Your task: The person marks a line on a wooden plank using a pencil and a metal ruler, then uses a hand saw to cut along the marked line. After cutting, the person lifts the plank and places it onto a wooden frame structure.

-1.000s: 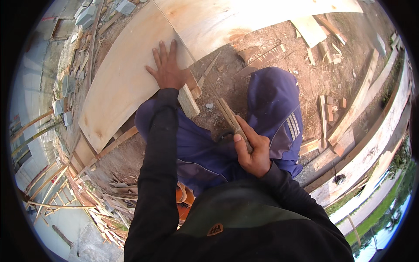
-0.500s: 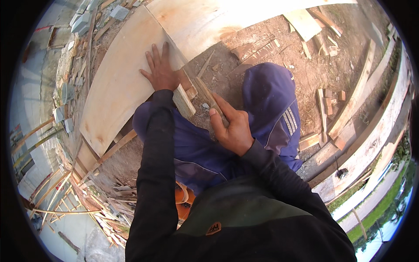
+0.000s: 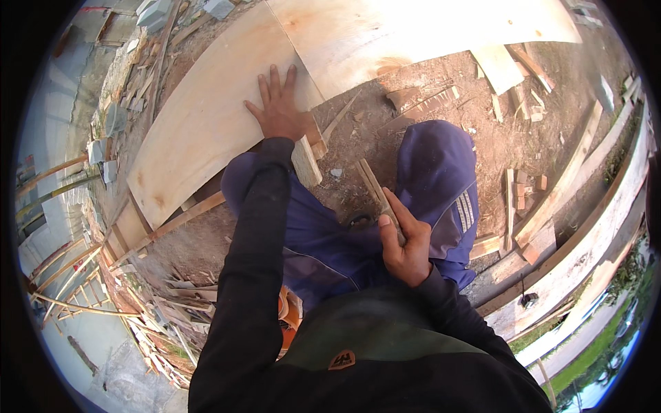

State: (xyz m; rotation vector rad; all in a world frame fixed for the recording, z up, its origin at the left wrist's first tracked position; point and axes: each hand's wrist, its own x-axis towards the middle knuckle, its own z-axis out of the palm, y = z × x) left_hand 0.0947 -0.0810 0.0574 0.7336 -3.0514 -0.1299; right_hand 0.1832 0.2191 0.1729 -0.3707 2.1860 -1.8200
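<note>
My left hand (image 3: pixel 281 113) lies flat with fingers spread on a pale curved plywood sheet (image 3: pixel 206 103). A seam runs just beyond its fingertips, where a second, sunlit plywood sheet (image 3: pixel 385 34) begins. Near my left wrist, a short wood block (image 3: pixel 305 162) juts from the sheet's near edge. My right hand (image 3: pixel 409 248) is wrapped round a short wooden stick (image 3: pixel 373 186), held above the ground between my knees. The stick's far end points up and left, apart from the plywood. My palm and fingers hide its near end.
Wood offcuts (image 3: pixel 521 189) and a loose plywood piece (image 3: pixel 497 67) lie on the dirt at right. Long boards (image 3: pixel 571 248) curve along the right side. Scrap timber (image 3: pixel 151 337) is heaped at lower left, with grey blocks (image 3: pixel 155 12) at upper left.
My right hand has drawn the wooden stick back toward my body and rightward, away from the plywood edge. My left hand stays pressed on the sheet. The whole view has shifted slightly.
</note>
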